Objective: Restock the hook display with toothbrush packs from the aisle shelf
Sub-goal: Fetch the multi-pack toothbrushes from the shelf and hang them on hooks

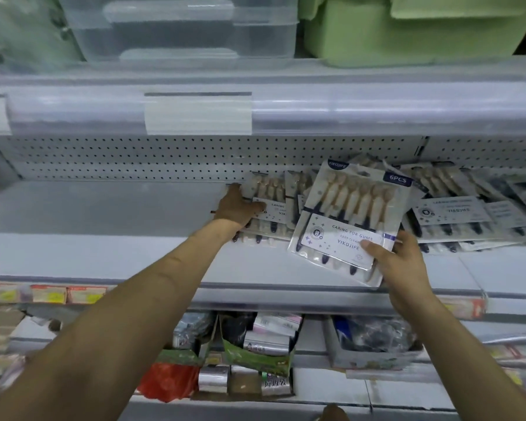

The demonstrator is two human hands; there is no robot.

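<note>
My right hand (400, 262) grips the lower right corner of a white toothbrush pack (351, 217), which is tilted up off the grey shelf (104, 214). Its label reads "CARING FOR GUMS" and "6PCS". My left hand (237, 208) reaches further back and rests on the left edge of another toothbrush pack (271, 205) lying flat on the shelf, fingers curled over it. More toothbrush packs (468, 211) lie in a loose overlapping pile to the right. No hook display is in view.
A perforated white back panel (134, 159) runs behind the shelf. Above sit clear plastic containers (182, 28) and green bins (407, 28). Below, a lower shelf holds assorted packaged goods (255, 354). Price label strips (198, 113) line the shelf edges.
</note>
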